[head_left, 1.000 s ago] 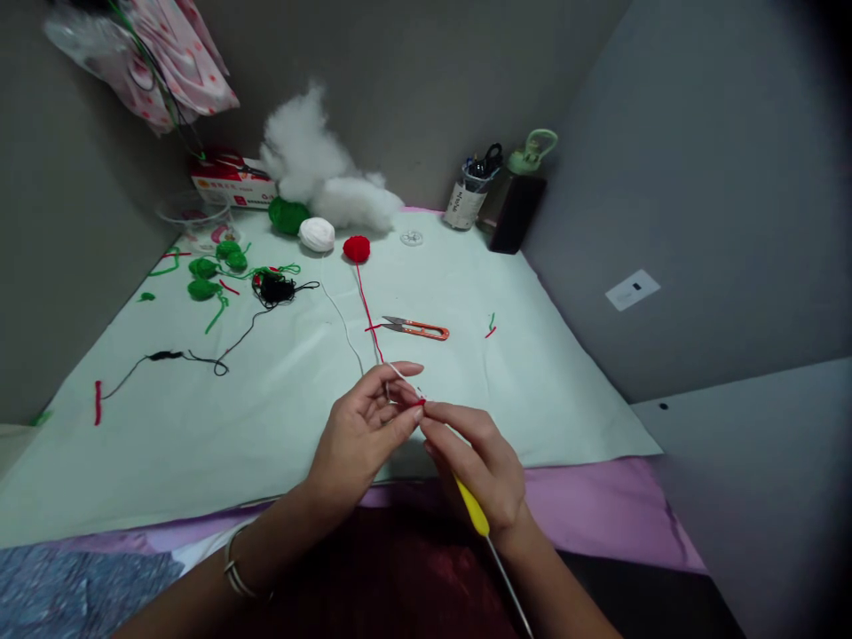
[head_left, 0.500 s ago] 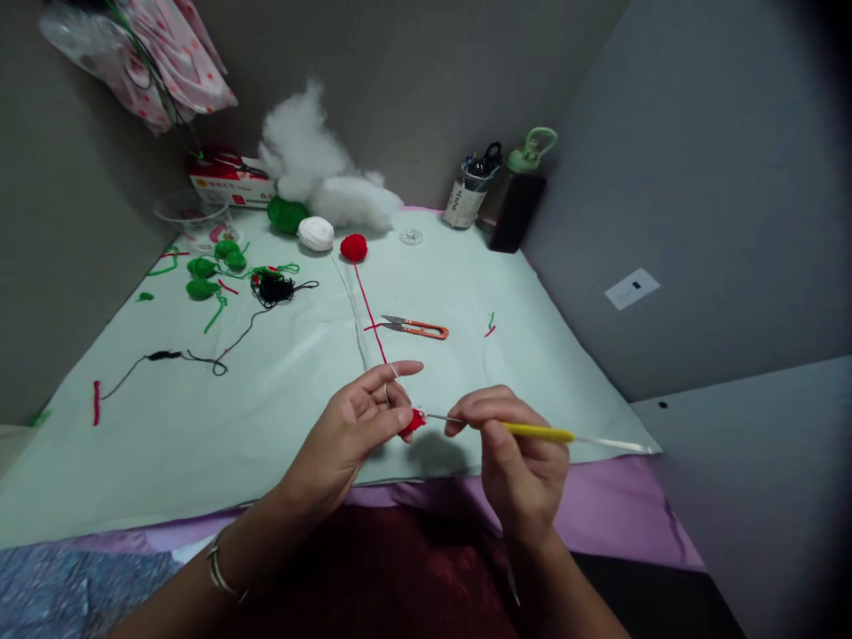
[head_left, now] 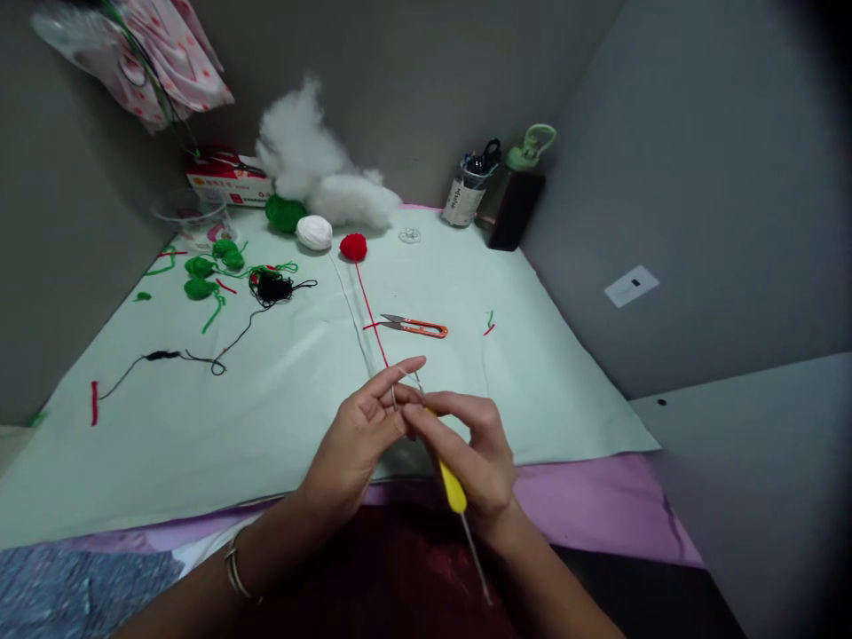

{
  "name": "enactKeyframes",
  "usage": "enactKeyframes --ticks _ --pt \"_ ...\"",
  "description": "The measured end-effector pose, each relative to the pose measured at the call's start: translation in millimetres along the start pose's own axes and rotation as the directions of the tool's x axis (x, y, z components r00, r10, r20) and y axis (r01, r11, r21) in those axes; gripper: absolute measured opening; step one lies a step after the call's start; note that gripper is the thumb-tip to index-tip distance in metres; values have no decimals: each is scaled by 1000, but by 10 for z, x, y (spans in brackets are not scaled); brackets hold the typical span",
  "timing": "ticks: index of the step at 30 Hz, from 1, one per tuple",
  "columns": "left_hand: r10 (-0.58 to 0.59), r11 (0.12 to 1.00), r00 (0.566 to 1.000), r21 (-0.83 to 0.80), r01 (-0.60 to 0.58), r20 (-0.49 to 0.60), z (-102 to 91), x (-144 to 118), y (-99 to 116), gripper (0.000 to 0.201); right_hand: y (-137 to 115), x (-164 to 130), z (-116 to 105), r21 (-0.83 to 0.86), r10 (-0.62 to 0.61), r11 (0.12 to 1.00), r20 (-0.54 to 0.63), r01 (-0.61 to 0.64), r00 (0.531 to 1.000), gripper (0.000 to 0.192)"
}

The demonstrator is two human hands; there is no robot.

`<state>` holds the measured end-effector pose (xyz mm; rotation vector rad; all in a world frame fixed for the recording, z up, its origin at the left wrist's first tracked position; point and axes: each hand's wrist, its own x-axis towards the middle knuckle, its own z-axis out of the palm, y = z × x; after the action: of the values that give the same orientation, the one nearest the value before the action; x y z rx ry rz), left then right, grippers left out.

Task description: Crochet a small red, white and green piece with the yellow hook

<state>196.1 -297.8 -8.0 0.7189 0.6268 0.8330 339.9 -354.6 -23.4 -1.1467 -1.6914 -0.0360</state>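
A pale surface [head_left: 266,417] fills the frame. At lower centre the left hand [head_left: 363,435] pinches red yarn [head_left: 370,315], fingers touching the right hand [head_left: 476,453], which grips a slim yellow-handled crochet hook [head_left: 453,486] slanting down-right.

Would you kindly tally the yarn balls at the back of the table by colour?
Green yarn ball: 1
White yarn ball: 1
Red yarn ball: 1
Total: 3
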Motion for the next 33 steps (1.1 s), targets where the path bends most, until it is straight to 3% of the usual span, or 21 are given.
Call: enactKeyframes --ticks 2,4,6,9,11,16,18,29,33 --pt "-106 991 994 -82 107 18 -7 13 -2 44 8 -5 -3 5 5 1000 -11 -5 1000 39" --pt "-181 973 981 -134 188 64 -36 32 19 40 15 19 -22 134 163 979 -45 -156 986 31" --pt "-181 970 980 -149 192 86 -77 50 54 35 27 58 -46 335 345 892 -75 -302 936 23" --pt "-129 988 990 -83 134 59 -120 51 91 27 55 111 -61 607 508 692 -25 -390 861 18" --pt "-86 996 996 8 86 34 -117 32 85 25 69 125 -47 674 515 617 46 -407 856 18" --pt "-32 988 998 152 23 62 -75 -15 36 38 82 94 8 572 460 710 64 -411 885 13" --pt "-23 986 998 169 13 59 -76 -20 39 41 94 82 17 581 473 699 64 -418 879 15" --pt "41 967 998 248 -53 55 -151 -26 65 27 103 123 -62 768 531 436 201 -469 823 20" --pt "53 964 997 258 -66 57 -146 -44 83 26 90 94 -114 738 489 507 179 -445 854 20"
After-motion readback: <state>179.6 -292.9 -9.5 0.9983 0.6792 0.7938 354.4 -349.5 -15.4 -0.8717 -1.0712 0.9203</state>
